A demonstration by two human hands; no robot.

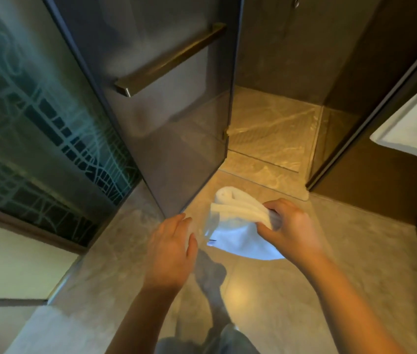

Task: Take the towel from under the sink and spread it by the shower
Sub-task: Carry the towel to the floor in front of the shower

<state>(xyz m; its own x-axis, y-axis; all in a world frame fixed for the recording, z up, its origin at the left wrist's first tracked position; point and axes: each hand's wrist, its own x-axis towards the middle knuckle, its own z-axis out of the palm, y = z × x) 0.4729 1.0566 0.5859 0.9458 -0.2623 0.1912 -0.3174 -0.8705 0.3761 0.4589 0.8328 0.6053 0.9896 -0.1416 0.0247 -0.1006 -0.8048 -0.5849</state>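
The fingers (276,206) and thumb of the right hand (293,227) pinch one end of the white towel (238,210). The towel is folded in thick layers, and a loose part hangs below. It is in the air above the floor (355,251), just in front of the opening of the shower (266,129). The left hand (171,249) is just beside the towel, its fingers straight and close together, holding nothing. The glass door (176,149) with a bar handle (171,60) stands at the left.
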